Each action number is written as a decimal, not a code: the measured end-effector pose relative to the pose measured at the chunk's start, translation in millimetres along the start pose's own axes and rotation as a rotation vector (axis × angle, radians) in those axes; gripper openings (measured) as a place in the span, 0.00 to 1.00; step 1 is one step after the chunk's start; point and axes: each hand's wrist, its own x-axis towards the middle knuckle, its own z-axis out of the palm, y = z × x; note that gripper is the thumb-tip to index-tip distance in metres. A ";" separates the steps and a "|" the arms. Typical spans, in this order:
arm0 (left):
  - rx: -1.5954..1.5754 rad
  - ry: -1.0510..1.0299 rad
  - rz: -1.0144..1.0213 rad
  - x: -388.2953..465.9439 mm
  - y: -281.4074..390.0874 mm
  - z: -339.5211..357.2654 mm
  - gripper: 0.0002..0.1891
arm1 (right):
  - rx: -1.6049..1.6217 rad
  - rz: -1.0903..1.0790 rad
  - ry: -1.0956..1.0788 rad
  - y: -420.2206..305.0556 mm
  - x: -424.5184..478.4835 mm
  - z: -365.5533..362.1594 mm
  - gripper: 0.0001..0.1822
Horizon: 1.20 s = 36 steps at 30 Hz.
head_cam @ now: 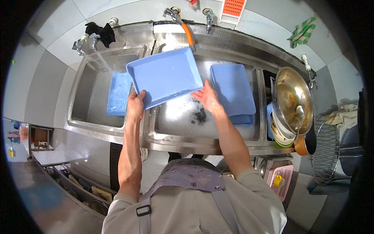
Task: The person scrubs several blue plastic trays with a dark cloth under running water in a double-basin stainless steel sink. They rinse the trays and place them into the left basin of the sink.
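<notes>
A blue rectangular tray (166, 76) is held tilted above the divide between two steel sinks. My left hand (136, 104) grips its lower left corner, thumb over the rim. At its lower right corner, my right hand (208, 98) has its fingers at the rim, partly hidden under it. Another blue tray (117, 99) lies in the left sink (87, 102), with water running onto it from a tap (95, 41). More blue trays (232, 87) lie stacked in the soapy right sink (175, 125).
A tap with an orange hose (187, 32) hangs over the right sink's back edge, beside a second tap (209, 22). To the right lean a large metal wok (292, 99), bowls (282, 128) and an orange pot (301, 144). A wire rack (325, 155) stands beyond.
</notes>
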 end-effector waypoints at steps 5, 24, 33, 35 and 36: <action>0.110 0.134 0.028 -14.9 -6.2 -14.7 0.13 | -0.076 0.100 0.444 63.1 39.6 -46.6 0.30; -0.063 0.237 0.050 -5.5 -2.8 3.5 0.16 | -0.123 0.061 0.045 -43.9 -7.2 48.4 0.15; 0.349 0.271 0.197 -22.8 -15.9 5.7 0.12 | 0.068 0.162 0.719 74.2 44.1 -55.9 0.14; 0.444 0.301 0.240 -32.4 -18.0 4.9 0.10 | 0.098 0.151 0.829 88.4 40.5 -57.0 0.13; 0.479 0.310 0.268 -35.5 -16.3 9.7 0.10 | 0.109 0.129 0.884 87.7 40.7 -60.7 0.13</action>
